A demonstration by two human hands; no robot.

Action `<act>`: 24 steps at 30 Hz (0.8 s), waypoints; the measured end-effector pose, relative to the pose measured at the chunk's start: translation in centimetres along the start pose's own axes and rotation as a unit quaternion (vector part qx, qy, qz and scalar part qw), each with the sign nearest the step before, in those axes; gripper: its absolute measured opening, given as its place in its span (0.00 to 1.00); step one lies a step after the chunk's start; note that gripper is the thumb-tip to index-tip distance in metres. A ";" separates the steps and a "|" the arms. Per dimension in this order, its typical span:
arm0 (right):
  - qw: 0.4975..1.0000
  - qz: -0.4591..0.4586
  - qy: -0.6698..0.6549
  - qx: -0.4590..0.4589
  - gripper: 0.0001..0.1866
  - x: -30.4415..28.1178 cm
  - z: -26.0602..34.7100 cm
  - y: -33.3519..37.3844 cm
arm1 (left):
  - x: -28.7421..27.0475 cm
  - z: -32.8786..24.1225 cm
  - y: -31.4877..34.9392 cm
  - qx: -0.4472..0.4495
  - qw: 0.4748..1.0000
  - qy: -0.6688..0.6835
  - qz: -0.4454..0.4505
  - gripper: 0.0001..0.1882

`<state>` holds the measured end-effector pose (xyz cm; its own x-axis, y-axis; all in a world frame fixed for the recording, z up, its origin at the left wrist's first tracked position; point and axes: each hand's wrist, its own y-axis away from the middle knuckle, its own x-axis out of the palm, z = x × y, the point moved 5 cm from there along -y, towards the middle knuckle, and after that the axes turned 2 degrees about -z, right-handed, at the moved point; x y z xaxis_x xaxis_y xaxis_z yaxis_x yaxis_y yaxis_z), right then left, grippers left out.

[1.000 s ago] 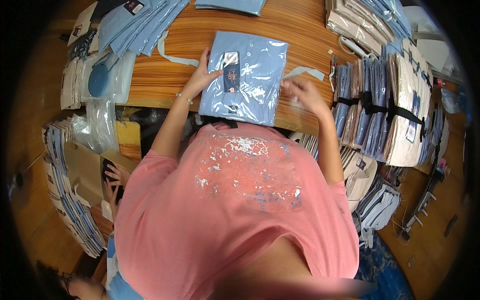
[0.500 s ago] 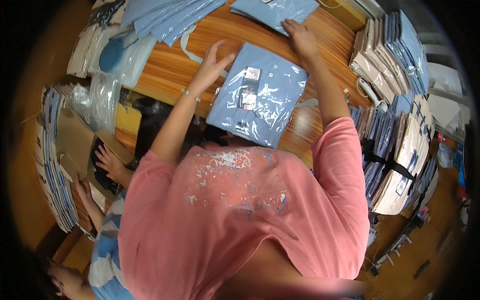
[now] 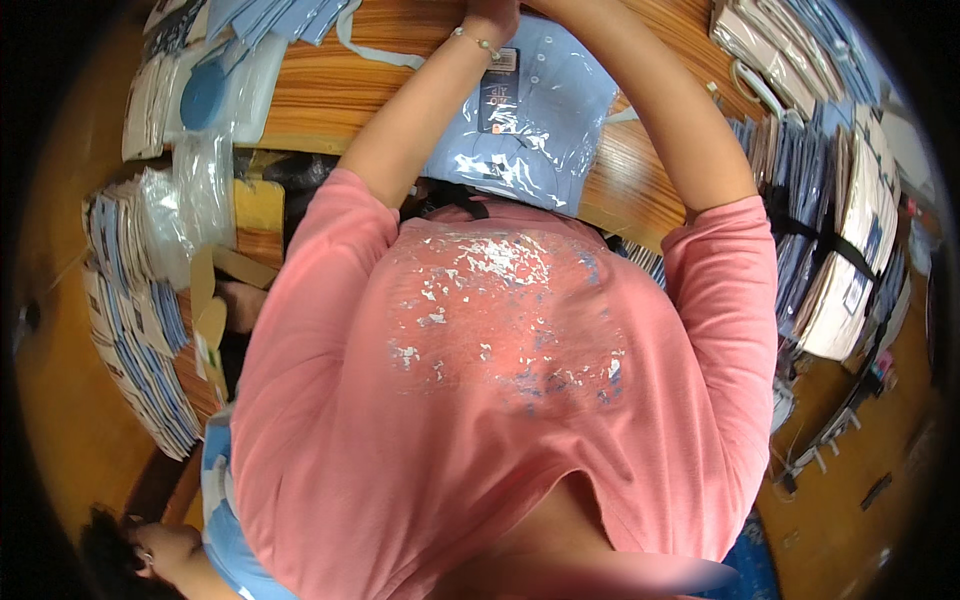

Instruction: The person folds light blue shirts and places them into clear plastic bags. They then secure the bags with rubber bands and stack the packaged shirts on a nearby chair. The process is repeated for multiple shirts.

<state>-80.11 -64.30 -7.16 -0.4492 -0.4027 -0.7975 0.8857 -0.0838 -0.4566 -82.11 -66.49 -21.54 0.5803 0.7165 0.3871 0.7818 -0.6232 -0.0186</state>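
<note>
A folded light-blue shirt [image 3: 545, 110] in shiny transparent plastic lies on the wooden table in front of my chest, with a dark printed card tag [image 3: 499, 92] on it. Both my forearms stretch over it toward the far edge of the view. Only the back part of my left hand [image 3: 493, 10] shows, at the top edge above the tag; its fingers are cut off. A beaded bracelet circles that wrist. My right forearm runs up along the shirt's right side and leaves the picture near my left hand, so my right hand is out of sight.
More packed blue shirts [image 3: 270, 15] lie at the far left, beside a pale strap [image 3: 375, 48]. Bundled shirt stacks [image 3: 835, 230] with a black band stand right. Left are plastic bags [image 3: 190, 190], shirt piles [image 3: 135, 340], and another person, partly hidden, near a cardboard box [image 3: 240, 268].
My two hands have moved forward and together, past the top edge. The wrapped shirt sits higher in view. The other person's hands, seen before at the box, are now mostly hidden.
</note>
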 end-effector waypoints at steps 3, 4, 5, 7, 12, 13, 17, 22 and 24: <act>0.997 -0.005 -0.076 0.031 0.15 -2.1 -1.8 0.5 | -1.7 -1.0 -0.2 0.023 0.994 0.075 -0.078 0.14; 0.995 -0.017 -0.090 0.040 0.15 -3.2 -3.0 0.8 | -2.6 -1.7 -0.3 0.026 0.991 0.092 -0.090 0.14; 0.994 -0.023 -0.089 0.064 0.14 -4.5 -4.4 1.3 | -3.6 -2.5 -0.5 0.020 0.991 0.099 -0.091 0.13; 0.988 -0.102 -0.093 0.076 0.16 -5.9 -10.2 2.2 | -5.6 -4.6 -0.3 -0.006 0.993 0.097 -0.072 0.13; 0.876 -0.154 -0.332 0.316 0.24 -8.5 -13.4 4.6 | -4.7 -13.4 0.5 -0.050 0.986 0.154 0.029 0.19; 0.827 -0.098 -0.453 0.319 0.24 -8.1 -12.3 4.2 | -3.4 -15.5 0.8 -0.055 0.984 0.162 0.045 0.20; 0.647 0.001 -0.713 0.270 0.22 -6.1 -11.1 2.6 | -1.6 -18.2 -0.3 -0.115 0.934 0.252 0.227 0.21; 0.667 -0.035 -0.687 0.285 0.17 -6.0 -11.9 3.1 | -4.1 -15.9 -3.9 -0.141 0.960 0.180 0.162 0.18; 0.683 -0.051 -0.667 0.294 0.16 -7.0 -11.4 4.6 | -4.2 -15.2 -3.7 -0.157 0.966 0.140 0.151 0.17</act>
<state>-74.25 -51.49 -8.13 -0.3521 -0.8067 0.4746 0.9282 -0.3662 0.0662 -90.91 -71.92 -9.05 0.6521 0.4012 0.6433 0.4527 -0.8867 0.0941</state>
